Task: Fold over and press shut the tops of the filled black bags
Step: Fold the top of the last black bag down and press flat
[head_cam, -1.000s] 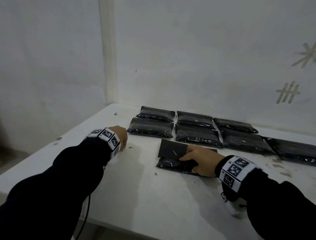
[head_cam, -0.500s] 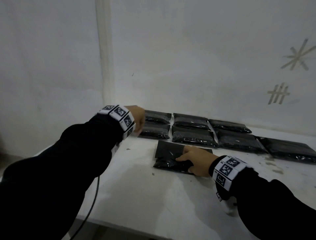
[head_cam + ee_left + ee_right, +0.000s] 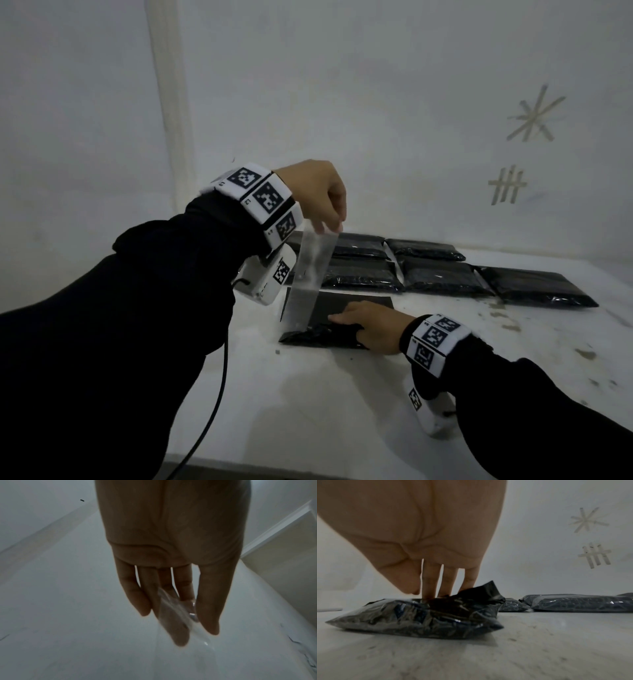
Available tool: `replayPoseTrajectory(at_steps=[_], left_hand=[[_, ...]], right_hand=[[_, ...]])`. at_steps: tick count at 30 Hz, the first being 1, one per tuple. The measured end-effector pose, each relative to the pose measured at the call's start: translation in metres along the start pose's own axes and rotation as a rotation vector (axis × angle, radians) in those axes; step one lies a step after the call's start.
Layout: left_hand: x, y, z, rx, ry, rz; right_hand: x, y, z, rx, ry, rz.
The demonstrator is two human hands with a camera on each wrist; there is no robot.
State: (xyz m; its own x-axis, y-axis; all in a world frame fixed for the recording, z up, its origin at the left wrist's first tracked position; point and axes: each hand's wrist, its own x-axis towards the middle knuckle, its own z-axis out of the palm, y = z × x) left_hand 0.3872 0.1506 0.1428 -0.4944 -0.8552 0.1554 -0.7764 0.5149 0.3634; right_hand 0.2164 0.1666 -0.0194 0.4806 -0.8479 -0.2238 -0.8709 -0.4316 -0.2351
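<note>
With our right hand (image 3: 371,327) we press flat fingers on the near black bag (image 3: 318,334) on the worktop (image 3: 342,411), while our left hand (image 3: 317,192) pinches its clear strip (image 3: 310,274) raised above it.

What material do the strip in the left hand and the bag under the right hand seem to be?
Strip: likely thin clear plastic film; the bags behind show through it. Bag: apparently glossy, crinkled plastic film with bright highlights, its contents dark; its flat top looks matte black.
</note>
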Motion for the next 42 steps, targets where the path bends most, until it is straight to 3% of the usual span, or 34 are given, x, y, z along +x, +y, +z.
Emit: replayPoseTrajectory(at_steps=[2, 6, 11, 14, 19, 27, 32, 42], left_hand=[[-0.002, 0.005, -0.004, -0.041, 0.047, 0.008], [-0.003, 0.013, -0.009, -0.127, 0.114, 0.007], [0.000, 0.019, -0.003, -0.217, 0.138, 0.026], [0.001, 0.015, 0.001, -0.313, 0.164, 0.011], [-0.002, -0.010, 0.014, -0.530, 0.228, -0.094], [-0.014, -0.068, 0.071, -0.849, 0.381, -0.418], [-0.012, -0.088, 0.109, -0.859, 0.338, -0.578], [-0.026, -0.101, 0.141, -0.887, 0.199, -0.649]], right_hand=[[-0.006, 0.002, -0.001, 0.116, 0.021, 0.025], [-0.013, 0.013, 0.000, 0.588, 0.065, 0.043], [-0.017, 0.023, 0.002, 0.860, 0.133, -0.058], [-0.020, 0.025, 0.002, 0.892, 0.208, -0.078], [-0.021, 0.039, 0.003, 0.961, 0.191, -0.104], [-0.016, 0.065, -0.006, 1.161, 0.135, 0.032], [-0.017, 0.079, -0.010, 1.151, 0.078, 0.120], [-0.013, 0.085, -0.007, 1.124, 0.059, 0.270]])
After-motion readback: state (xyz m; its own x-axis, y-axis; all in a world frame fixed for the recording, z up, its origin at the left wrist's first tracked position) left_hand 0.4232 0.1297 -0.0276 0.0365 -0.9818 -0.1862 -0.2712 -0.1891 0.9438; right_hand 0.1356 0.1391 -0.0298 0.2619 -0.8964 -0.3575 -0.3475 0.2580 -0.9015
